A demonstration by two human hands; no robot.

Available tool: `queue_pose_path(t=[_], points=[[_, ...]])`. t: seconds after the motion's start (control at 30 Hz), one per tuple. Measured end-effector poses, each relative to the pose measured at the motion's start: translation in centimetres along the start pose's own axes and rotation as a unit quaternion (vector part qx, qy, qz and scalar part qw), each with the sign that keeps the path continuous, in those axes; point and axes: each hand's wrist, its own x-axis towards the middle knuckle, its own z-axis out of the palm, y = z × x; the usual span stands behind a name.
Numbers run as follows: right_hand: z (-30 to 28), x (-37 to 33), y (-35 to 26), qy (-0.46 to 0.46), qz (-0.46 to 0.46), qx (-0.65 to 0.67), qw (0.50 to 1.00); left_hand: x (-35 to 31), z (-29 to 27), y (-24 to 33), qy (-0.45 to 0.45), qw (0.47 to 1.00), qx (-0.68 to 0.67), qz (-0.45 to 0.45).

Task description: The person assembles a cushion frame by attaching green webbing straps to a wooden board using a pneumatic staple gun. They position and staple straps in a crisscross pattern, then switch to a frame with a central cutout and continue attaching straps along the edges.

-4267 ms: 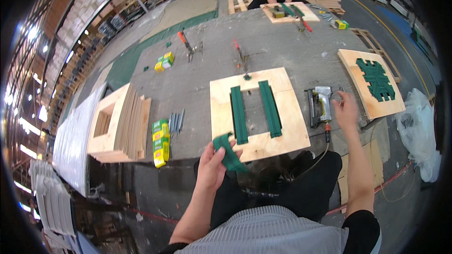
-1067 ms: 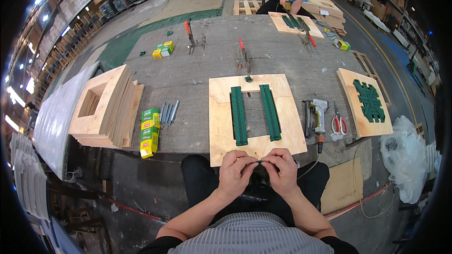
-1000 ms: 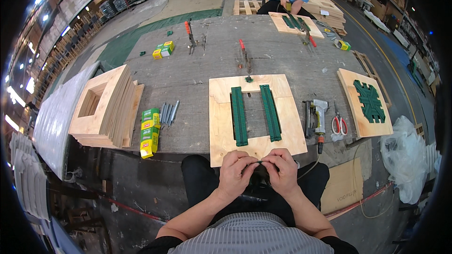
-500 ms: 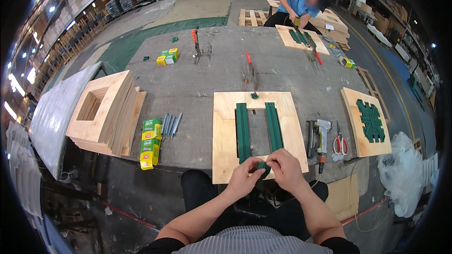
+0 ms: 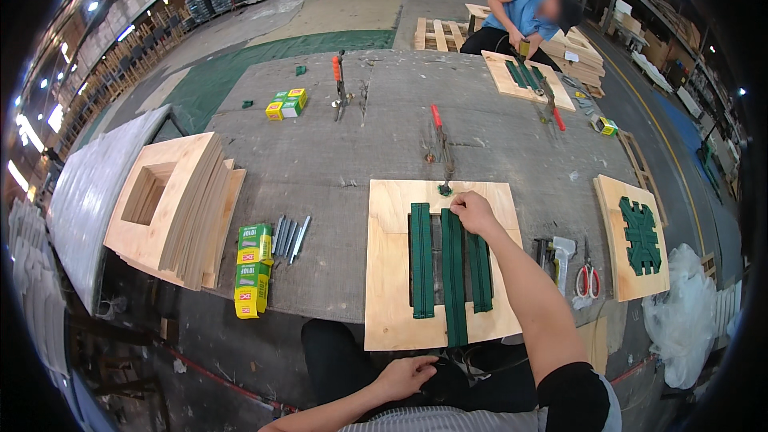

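A square plywood board (image 5: 390,272) with a dark central opening lies in front of me on the grey work table (image 5: 336,160). Two green straps (image 5: 421,260) run lengthwise over the opening, one on each side. A third green strap (image 5: 454,272) lies between them and reaches the board's near edge. My right hand (image 5: 474,213) pinches the far end of this middle strap at the far edge of the opening. My left hand (image 5: 408,374) rests low by my lap on dark material, its fingers curled.
A stack of plywood frames (image 5: 172,216) stands at the left, with green-yellow boxes (image 5: 254,268) and grey staple sticks (image 5: 288,236) beside it. A staple gun (image 5: 560,252), scissors (image 5: 588,276) and a finished woven board (image 5: 640,236) lie right. A red-handled clamp (image 5: 442,148) sits beyond. Another person (image 5: 524,8) works far off.
Both hands held a green strap near my lap before. Now my right hand has reached forward and laid it along the middle of the board, while my left hand has dropped back to my lap.
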Motion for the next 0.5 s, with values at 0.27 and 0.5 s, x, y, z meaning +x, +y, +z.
queue_pose_path(t=[0.27,0.5], points=[[1.9,1.7,0.4,0.045,0.054,-0.031,0.997,10.7,-9.1,6.4,0.270,0.916,0.162,0.249],[2.0,1.8,-0.9,0.033,0.065,-0.041,0.996,22.4,-12.8,6.9,0.325,0.815,0.425,0.225]])
